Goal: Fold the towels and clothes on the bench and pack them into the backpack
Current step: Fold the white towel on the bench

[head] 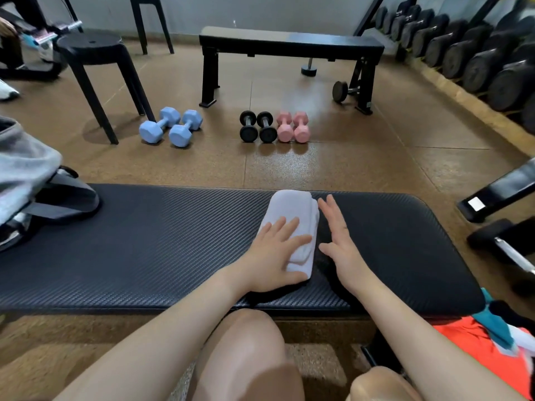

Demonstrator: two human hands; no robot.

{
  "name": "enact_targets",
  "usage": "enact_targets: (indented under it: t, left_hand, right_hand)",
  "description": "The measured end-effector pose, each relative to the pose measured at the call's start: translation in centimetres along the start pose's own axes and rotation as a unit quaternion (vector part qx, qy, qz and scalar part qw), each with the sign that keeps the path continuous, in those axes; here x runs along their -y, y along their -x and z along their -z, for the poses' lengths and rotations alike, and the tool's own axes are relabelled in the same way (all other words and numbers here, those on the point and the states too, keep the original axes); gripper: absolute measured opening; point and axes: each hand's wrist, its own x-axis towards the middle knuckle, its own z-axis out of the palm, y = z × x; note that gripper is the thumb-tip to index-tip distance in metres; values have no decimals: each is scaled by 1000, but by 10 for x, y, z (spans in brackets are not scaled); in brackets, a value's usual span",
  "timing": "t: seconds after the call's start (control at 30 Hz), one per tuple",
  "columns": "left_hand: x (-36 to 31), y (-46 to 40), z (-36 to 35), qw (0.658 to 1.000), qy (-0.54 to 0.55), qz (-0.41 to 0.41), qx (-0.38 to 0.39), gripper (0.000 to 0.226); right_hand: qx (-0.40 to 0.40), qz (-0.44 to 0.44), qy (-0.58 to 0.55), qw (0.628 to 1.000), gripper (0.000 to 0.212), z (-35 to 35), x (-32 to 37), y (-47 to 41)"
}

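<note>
Towel (292,209), white and folded into a narrow stack, is lying on the bench (144,241), running away from the person. Left hand (275,256) is resting flat on the near end of it, fingers (285,227) straight and spread apart, tips pointing toward the far end, thumb lying along the near right corner. Right hand (341,244) is standing on edge just right of the towel, fingers (333,209) straight and slightly apart, gripping nothing; whether they are touching the towel's right edge I cannot tell. Backpack (31,180), grey, is sitting well to the left of the left fingers, on the bench's left end, with dark straps spilling onto the pad. Clothes (492,342), orange and teal, are lying below and to the right of the right hand, beside the bench's near right corner. Beyond the fingertips, on the floor, blue dumbbells (170,125), black dumbbells (257,126) and pink dumbbells (293,126) are standing in pairs before a second bench (289,41).
</note>
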Motion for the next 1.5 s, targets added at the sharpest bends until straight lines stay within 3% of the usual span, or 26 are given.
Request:
enact_targets:
  t: [0.07, 0.13, 0.23, 0.3, 0.37, 0.43, 0.5, 0.6, 0.67, 0.77, 0.87, 1.13, 1.23, 1.33, 1.5]
  left_hand:
    - [7, 2, -8, 998, -59, -27, -4, 76]
    - [13, 7, -11, 997, -46, -56, -1, 84]
    - [23, 14, -5, 981, 182, -60, -30, 93]
    - [34, 22, -4, 961, 250, -63, -94, 75]
    - [45, 30, -7, 963, 228, -62, -128, 55]
    - [51, 35, -8, 967, 215, -71, -119, 47]
    - [53, 35, -6, 970, 207, -83, -101, 47]
    - [55, 32, -4, 973, 199, -82, -80, 49]
    - [55, 31, -5, 973, 201, -79, -77, 49]
    - [52, 33, -6, 966, 244, -56, -62, 54]
    - [51, 31, -8, 956, 285, -8, -69, 72]
    - [36, 39, 7, 972, 218, 48, -77, 93]
    - [23, 57, 23, 971, 192, 40, -140, 79]
    - [12, 84, 40, 966, 147, 63, -204, 62]
    - [20, 134, 71, 952, 87, 126, -267, 52]
  right_hand:
    - [48, 51, 78, 994, 63, 4, -5, -1]
    - [86, 61, 93, 990, 59, 4, -2, -4]
    - [118, 32, 90, 988, 52, 4, -1, -18]
    - [143, 52, 209, 966, 52, 8, -6, -31]
    - [159, 80, 338, 924, 68, 17, -12, -43]
    - [162, 71, 404, 898, 68, 25, -15, -52]
    - [161, 84, 431, 884, 61, 29, -11, -56]
    - [136, 206, 445, 861, 55, 31, 1, -45]
    - [179, 263, 452, 833, 68, 32, -1, -27]
    - [232, 245, 478, 811, 79, 30, -10, -10]
    - [208, 225, 470, 828, 74, 23, -17, -17]
    - [101, 275, 381, 877, 41, 3, -2, -34]
    - [77, 262, 283, 919, 40, -7, 28, -30]
    - [126, 167, 136, 968, 42, -26, 65, -21]
    - [139, 102, -21, 985, 21, -73, 100, -10]
